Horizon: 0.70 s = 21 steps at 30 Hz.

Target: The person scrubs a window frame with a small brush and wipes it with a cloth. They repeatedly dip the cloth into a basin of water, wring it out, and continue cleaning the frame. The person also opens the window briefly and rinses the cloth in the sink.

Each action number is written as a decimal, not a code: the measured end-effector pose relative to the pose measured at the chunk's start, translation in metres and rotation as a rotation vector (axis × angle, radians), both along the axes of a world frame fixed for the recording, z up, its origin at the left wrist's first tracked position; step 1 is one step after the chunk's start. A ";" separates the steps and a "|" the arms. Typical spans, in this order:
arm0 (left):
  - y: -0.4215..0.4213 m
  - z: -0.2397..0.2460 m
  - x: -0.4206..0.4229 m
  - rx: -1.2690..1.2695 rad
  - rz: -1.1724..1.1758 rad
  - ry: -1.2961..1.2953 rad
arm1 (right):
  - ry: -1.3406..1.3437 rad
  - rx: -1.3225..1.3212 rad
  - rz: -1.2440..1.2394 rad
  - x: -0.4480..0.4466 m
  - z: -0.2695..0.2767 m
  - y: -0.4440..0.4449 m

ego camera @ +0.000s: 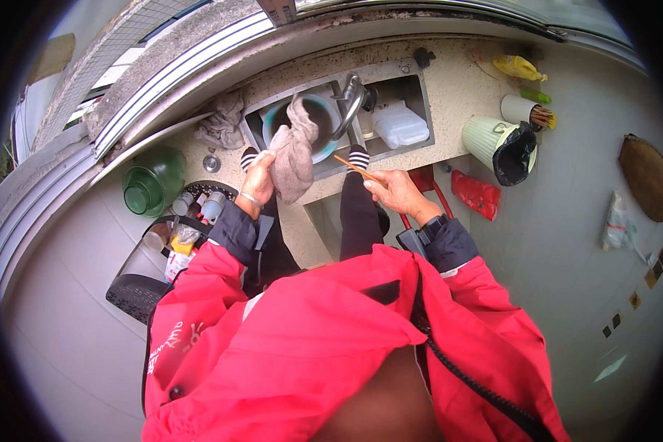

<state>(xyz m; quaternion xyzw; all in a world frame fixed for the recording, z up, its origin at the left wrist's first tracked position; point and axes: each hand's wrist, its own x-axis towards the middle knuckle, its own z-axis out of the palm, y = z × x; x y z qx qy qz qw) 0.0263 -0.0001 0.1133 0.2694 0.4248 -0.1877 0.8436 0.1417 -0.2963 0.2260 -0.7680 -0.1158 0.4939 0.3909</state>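
Note:
My left hand [259, 179] grips a damp-looking grey-brown cloth [294, 166] by its left side. The cloth hangs partly over a light-blue-rimmed basin [331, 148] of dark water in the left bowl of a steel sink. In my right hand [400, 190] is a thin wooden stick, apparently a chopstick [359, 169], its tip pointing left towards the basin. A curved metal faucet [352, 113] stands between the two bowls, its spout reaching over the basin's right rim. A translucent plastic container [400, 126] lies in the right bowl.
Left of the sink are a crumpled cloth [221, 122], a green plastic vessel [153, 179] and a black rack [138, 295] with bottles and jars. On the right stand a ribbed bin [480, 138] with a black bag, a chopstick holder [516, 109] and a yellow bottle [516, 67]. A red packet [475, 194] is lower right.

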 end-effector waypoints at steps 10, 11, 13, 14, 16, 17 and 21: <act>-0.031 -0.165 -0.046 0.088 0.236 0.445 | 0.118 -0.085 -0.152 -0.041 -0.057 -0.038; -0.033 -0.175 -0.050 0.080 0.248 0.472 | 0.123 -0.066 -0.155 -0.044 -0.062 -0.040; -0.036 -0.191 -0.053 0.087 0.241 0.427 | 0.148 -0.064 -0.175 -0.047 -0.071 -0.043; -0.038 -0.197 -0.054 0.091 0.261 0.421 | 0.147 -0.076 -0.133 -0.047 -0.076 -0.045; -0.043 -0.209 -0.057 0.148 0.316 0.456 | 0.142 -0.084 -0.135 -0.049 -0.086 -0.046; -0.046 -0.216 -0.060 0.201 0.353 0.501 | 0.138 -0.087 -0.135 -0.050 -0.091 -0.046; -0.049 -0.260 -0.078 0.294 0.428 0.642 | 0.134 -0.083 -0.154 -0.059 -0.111 -0.044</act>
